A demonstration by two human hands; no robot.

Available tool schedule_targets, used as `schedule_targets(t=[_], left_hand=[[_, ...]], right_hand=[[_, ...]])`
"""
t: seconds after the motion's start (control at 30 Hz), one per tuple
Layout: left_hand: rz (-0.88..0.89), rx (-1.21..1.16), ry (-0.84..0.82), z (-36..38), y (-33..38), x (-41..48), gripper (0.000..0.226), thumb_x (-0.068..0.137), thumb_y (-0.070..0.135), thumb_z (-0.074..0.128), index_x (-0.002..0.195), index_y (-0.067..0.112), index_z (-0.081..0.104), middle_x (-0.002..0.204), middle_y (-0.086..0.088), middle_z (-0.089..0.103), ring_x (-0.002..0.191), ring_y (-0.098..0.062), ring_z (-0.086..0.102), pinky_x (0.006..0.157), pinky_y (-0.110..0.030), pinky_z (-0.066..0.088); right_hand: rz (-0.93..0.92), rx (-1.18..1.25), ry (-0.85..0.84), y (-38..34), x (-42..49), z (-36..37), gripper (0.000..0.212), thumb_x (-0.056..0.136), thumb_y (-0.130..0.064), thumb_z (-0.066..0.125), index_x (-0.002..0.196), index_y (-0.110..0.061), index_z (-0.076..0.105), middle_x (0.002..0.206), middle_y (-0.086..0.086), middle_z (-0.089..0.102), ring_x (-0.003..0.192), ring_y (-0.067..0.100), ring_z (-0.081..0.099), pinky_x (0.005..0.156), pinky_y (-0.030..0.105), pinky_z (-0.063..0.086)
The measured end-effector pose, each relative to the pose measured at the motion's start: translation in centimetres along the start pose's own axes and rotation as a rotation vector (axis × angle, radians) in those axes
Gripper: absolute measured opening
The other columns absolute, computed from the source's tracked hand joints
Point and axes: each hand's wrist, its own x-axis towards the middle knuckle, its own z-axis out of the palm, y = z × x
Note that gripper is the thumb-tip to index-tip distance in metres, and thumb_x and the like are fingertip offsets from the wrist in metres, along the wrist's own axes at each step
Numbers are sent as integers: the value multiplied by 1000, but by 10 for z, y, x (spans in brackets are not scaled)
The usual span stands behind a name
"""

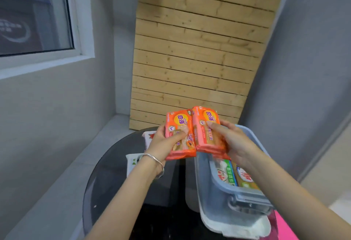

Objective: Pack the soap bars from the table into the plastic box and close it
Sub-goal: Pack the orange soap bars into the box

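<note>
My left hand [164, 141] grips an orange-wrapped soap pack [178, 126], held up above the round dark glass table [117, 173]. Beside it my right hand [230, 141] grips a second orange soap pack [206, 126]; the two packs touch edge to edge, just over the left rim of the open blue-grey plastic box [207, 192]. Inside the box lie more wrapped soap bars [237, 175], green, yellow and red. A white-wrapped soap bar [133, 162] lies on the table under my left wrist, and another [147, 137] lies behind my left hand, partly hidden.
The box's lid [237, 226] lies under or beside the box at the near edge, with its latch handle [247, 203] in front. A wooden slat panel [195, 59] leans against the wall behind the table. A pink surface [286, 228] shows at the bottom right.
</note>
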Motion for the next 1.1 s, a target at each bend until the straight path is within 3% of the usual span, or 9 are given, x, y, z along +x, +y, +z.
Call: schedule_targets(t=[0.1, 0.2, 0.33, 0.43, 0.5, 0.6, 0.73, 0.8, 1.1], left_hand=[[-11, 4, -16, 23, -6, 0, 32, 75, 18, 75, 100, 24, 56, 95, -3, 71, 75, -19, 71, 71, -36, 59], [-34, -6, 6, 31, -11, -1, 26, 77, 18, 73, 94, 25, 55, 90, -2, 71, 64, -13, 71, 58, -30, 59], [-62, 3, 31, 35, -16, -4, 28, 78, 18, 71, 102, 20, 56, 90, -4, 70, 57, -11, 71, 50, -27, 58], [-67, 20, 42, 39, -19, -5, 30, 78, 19, 71, 104, 19, 56, 91, -5, 71, 62, -14, 71, 50, -27, 57], [-60, 27, 50, 41, -20, -5, 27, 78, 18, 71, 101, 21, 57, 89, -3, 70, 65, -14, 70, 48, -26, 56], [-61, 41, 48, 42, -21, -4, 26, 78, 18, 72, 97, 23, 56, 90, -3, 70, 70, -17, 70, 50, -27, 57], [-65, 82, 61, 41, -24, -4, 37, 78, 20, 72, 110, 21, 53, 94, -4, 69, 76, -20, 70, 55, -30, 58], [-71, 87, 67, 41, -25, -4, 38, 78, 19, 72, 110, 21, 53, 94, -4, 70, 76, -20, 70, 54, -29, 58], [-66, 41, 15, 61, -22, -2, 38, 76, 18, 73, 110, 17, 57, 94, -6, 72, 63, -14, 73, 52, -29, 59]], right_hand=[[40, 39, 14, 0, -4, -41, 49, 81, -20, 70, 127, -12, 54, 94, 9, 71, 67, 17, 69, 62, 33, 59], [71, -2, 57, 6, -6, -74, 46, 84, -16, 67, 127, -15, 54, 100, 12, 71, 73, 20, 69, 67, 34, 56], [127, -124, -20, 25, -3, -95, 56, 81, -9, 69, 130, -27, 50, 111, 9, 69, 85, 26, 69, 71, 36, 56], [154, -243, -49, 43, -4, -89, 59, 82, -9, 70, 129, -35, 47, 116, 6, 66, 93, 25, 67, 73, 35, 55], [162, -305, -79, 50, -2, -84, 61, 81, -14, 72, 131, -34, 45, 121, 4, 63, 103, 24, 64, 82, 39, 56], [106, -447, -126, 51, 3, -89, 63, 76, -22, 77, 131, -29, 45, 112, -4, 62, 106, 19, 63, 94, 36, 52], [-22, -710, -207, 47, 8, -96, 60, 76, -37, 74, 128, -30, 44, 119, -7, 56, 109, 14, 60, 82, 21, 52], [-96, -810, -222, 48, 12, -102, 54, 76, -40, 73, 122, -31, 48, 111, -14, 55, 104, 10, 58, 77, 14, 49], [-97, -947, -314, 48, 28, -108, 45, 78, -45, 69, 113, -29, 47, 91, -13, 53, 93, 10, 57, 80, 21, 47]])
